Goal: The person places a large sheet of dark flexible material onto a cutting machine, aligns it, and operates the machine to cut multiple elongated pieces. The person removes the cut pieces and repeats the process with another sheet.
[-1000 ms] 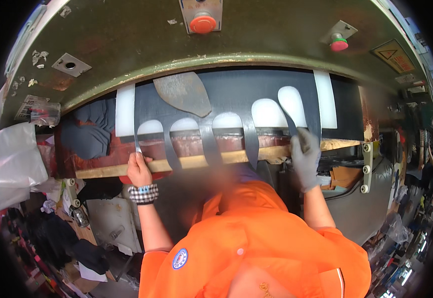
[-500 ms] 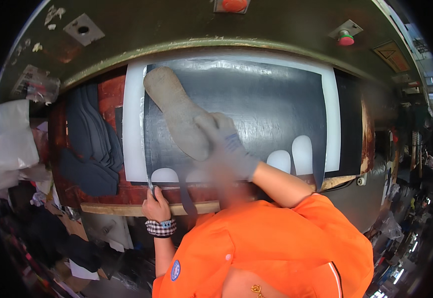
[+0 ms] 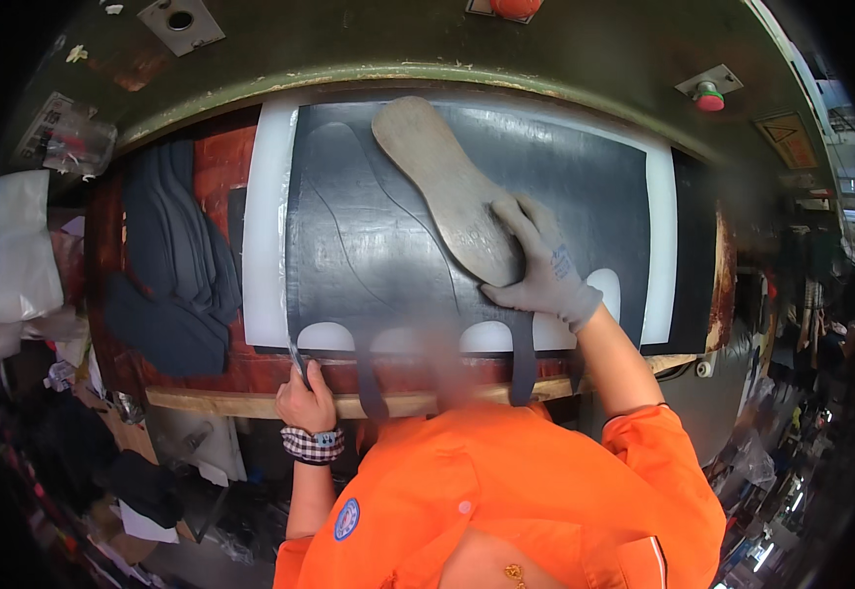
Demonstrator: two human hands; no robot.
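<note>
I see my gloved right hand (image 3: 535, 270) pressing flat, fingers spread, on the sole-shaped cutter (image 3: 447, 187); my left hand (image 3: 305, 398) pinches the dark sheet's (image 3: 388, 255) near edge.

Your gloved right hand (image 3: 537, 270) rests on the sole-shaped cutting die (image 3: 447, 187), which blocks the middle of the dark sheet (image 3: 369, 236). Left of the die the sheet lies open. Stacked dark cut pieces (image 3: 167, 255) crowd the far left, and the machine housing (image 3: 427, 44) closes off the back.
</note>
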